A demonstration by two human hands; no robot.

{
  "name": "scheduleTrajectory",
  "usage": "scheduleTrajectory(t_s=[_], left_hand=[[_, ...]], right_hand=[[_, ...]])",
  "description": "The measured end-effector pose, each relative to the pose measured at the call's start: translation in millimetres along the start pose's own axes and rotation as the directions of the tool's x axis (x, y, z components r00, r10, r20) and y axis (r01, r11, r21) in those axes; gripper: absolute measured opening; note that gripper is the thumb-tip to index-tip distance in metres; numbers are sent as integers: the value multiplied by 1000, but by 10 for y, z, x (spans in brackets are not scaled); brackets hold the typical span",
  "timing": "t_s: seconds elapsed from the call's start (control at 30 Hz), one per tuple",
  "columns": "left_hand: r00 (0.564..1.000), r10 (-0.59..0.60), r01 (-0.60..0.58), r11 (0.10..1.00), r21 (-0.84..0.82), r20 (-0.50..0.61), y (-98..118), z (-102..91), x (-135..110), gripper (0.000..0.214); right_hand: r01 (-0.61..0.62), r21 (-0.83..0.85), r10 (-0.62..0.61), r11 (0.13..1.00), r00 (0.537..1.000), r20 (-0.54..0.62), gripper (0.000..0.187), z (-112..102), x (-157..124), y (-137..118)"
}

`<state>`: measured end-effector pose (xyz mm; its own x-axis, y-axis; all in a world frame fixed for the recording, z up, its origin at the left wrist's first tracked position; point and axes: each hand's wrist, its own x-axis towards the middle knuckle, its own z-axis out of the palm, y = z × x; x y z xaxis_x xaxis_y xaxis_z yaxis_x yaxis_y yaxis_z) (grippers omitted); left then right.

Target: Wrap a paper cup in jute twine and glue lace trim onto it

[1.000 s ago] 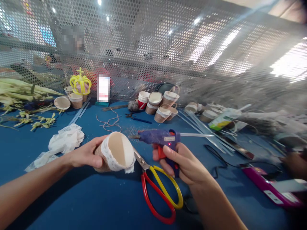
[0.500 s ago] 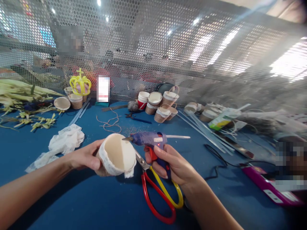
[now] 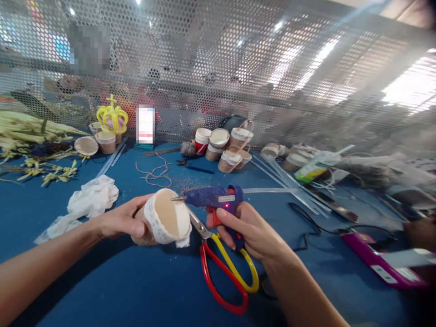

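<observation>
My left hand (image 3: 127,222) is wrapped round a paper cup (image 3: 168,213) with a brown outside and white lace about its rim. The cup is tilted, its mouth turned toward the right, and a loose lace end hangs from the lower rim. In my right hand (image 3: 241,227) is a blue glue gun (image 3: 214,198) with a red trigger and a small red light lit. Its nozzle is at the cup's upper rim; whether it touches I cannot tell. A clear glue stick (image 3: 265,190) sticks out of its back. Below lie scissors (image 3: 225,268) with red and yellow handles, partly hidden.
White lace (image 3: 93,195) lies crumpled at left, near dried husks (image 3: 30,127). Several cups (image 3: 220,138), a yellow crown (image 3: 111,119) and a phone (image 3: 146,122) stand along the perforated metal screen (image 3: 190,59). Loose glue sticks (image 3: 286,181) and a purple power strip (image 3: 371,259) are at right.
The cup has tilted further toward the right in my left hand. The glue gun has turned slightly, its nozzle still by the rim. The view has shifted a little.
</observation>
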<state>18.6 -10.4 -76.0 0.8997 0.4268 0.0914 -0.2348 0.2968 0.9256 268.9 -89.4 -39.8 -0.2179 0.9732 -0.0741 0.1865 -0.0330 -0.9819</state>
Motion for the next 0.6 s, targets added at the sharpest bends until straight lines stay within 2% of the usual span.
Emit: scheduleTrajectory(t_s=[0.13, 0.27, 0.4, 0.5, 0.6], left_hand=[[998, 35, -34, 999, 25, -45, 5, -24, 13, 64], [985, 79, -67, 995, 79, -153, 0, -31, 33, 66], [961, 135, -76, 968, 239, -242, -3, -30, 40, 74], [945, 200, -92, 922, 376, -259, 5, -33, 37, 70], [940, 221, -91, 896, 435, -259, 16, -24, 40, 67]], right_hand=[[-25, -102, 24, 994, 1000, -15, 40, -18, -27, -53], [-69, -178, 61, 982, 997, -53, 37, -44, -52, -93], [-81, -202, 67, 976, 995, -79, 37, -52, -51, -106], [-75, -233, 43, 969, 989, -141, 38, -44, -46, -109], [-83, -310, 23, 947, 981, -192, 34, -37, -48, -119]])
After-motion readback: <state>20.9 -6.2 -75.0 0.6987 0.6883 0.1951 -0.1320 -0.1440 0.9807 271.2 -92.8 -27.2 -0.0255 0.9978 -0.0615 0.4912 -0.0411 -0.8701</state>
